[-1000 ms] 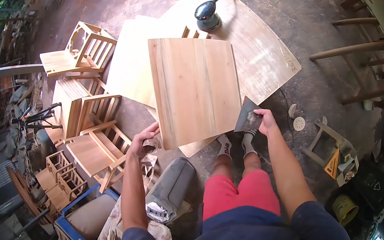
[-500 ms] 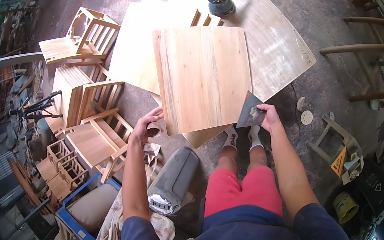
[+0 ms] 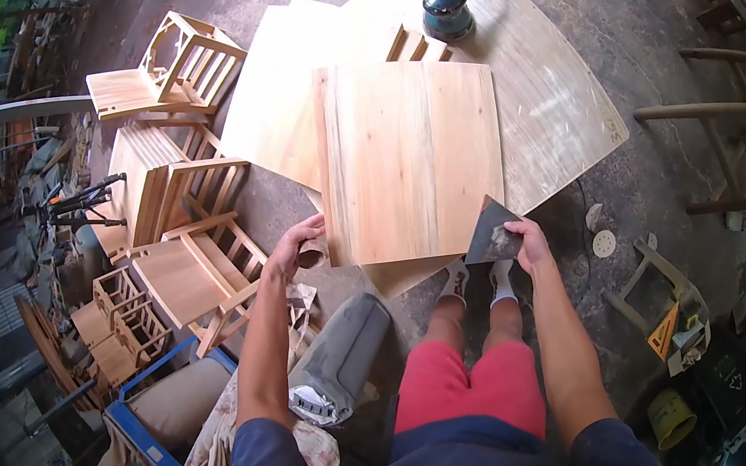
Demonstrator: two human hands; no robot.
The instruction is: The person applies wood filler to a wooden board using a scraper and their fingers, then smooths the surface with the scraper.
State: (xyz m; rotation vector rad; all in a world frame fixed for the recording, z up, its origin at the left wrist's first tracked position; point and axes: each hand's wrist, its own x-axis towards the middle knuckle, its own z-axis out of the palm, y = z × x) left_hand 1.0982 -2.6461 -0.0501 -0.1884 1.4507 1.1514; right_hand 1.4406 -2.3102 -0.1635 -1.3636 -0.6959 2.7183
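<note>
A pale wooden panel [image 3: 410, 158] with darker grain streaks lies in front of me, raised on slats. My left hand [image 3: 295, 248] is at its near left edge, fingertips close to or touching the wood. Curled under those fingers is a brown piece [image 3: 311, 254], perhaps sandpaper. My right hand [image 3: 530, 244] pinches a dark grey sandpaper sheet [image 3: 490, 235] with a pale dusty patch, its upper part overlapping the panel's near right corner. Beyond the panel stands a sander [image 3: 448, 7] with a dark top and a cord.
Large pale boards [image 3: 564, 137] lie beneath the panel. Wooden chairs [image 3: 202, 271] crowd the left, near a grey cylinder-shaped object [image 3: 340, 357]. On the right are wooden frames [image 3: 718, 111], a sanding disc [image 3: 604, 244], an orange triangle [image 3: 664, 332] and a yellow bucket [image 3: 671, 420].
The view has shifted slightly, so the panel and sander appear a little lower and farther right. Both hands keep their holds beside the panel, with the grey sheet still at its near right corner.
</note>
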